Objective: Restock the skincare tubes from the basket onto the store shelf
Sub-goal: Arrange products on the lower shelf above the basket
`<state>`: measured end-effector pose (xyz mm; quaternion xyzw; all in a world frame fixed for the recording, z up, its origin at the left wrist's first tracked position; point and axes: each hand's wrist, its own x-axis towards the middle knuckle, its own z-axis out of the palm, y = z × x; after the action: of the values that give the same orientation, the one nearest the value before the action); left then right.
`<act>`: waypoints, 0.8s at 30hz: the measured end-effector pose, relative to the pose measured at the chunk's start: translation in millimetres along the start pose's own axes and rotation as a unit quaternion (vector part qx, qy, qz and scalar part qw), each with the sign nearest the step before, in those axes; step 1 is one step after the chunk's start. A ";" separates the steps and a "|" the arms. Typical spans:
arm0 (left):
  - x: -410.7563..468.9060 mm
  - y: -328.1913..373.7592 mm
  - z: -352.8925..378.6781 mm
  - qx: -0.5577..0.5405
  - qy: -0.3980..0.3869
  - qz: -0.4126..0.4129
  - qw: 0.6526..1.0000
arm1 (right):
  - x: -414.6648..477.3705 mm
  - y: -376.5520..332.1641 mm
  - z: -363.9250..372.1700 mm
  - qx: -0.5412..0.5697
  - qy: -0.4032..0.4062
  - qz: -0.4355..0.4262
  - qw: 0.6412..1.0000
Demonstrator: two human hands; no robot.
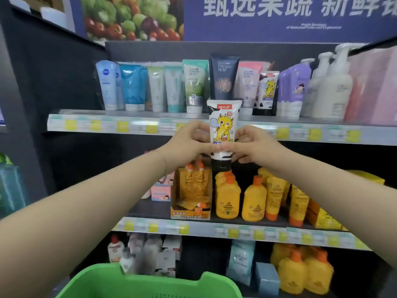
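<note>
Our left hand (189, 143) and right hand (251, 147) both pinch 1 dragon-print tube (222, 130) at its lower half, thumbs meeting at the front. It is upright, cap down, held in the air in front of the upper shelf (129, 123) edge, not yet on it. We judge this tube mid-placement, likely bound for the spot beside the 1 matching tube (267, 89), just right of the pink tube (248, 82). Along that shelf we count 8 tube fronts, some with others behind. The green basket (150, 284) shows only its rim, so we cannot tell what is left.
</note>
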<state>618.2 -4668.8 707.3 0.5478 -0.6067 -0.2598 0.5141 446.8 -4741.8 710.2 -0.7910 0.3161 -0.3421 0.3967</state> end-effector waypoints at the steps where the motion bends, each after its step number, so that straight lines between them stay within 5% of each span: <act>1: 4.8 7.0 7.2 0.003 0.004 0.004 1.000 | 2.1 0.0 -11.0 0.005 0.008 -0.003 1.000; 24: 141.8 105.9 107.5 0.013 0.096 0.071 0.993 | 65.4 -6.4 -170.0 0.029 0.148 -0.076 0.986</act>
<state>496.8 -4799.6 812.3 0.5326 -0.5954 -0.1605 0.5797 350.6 -4859.1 811.2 -0.7418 0.3002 -0.4933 0.3408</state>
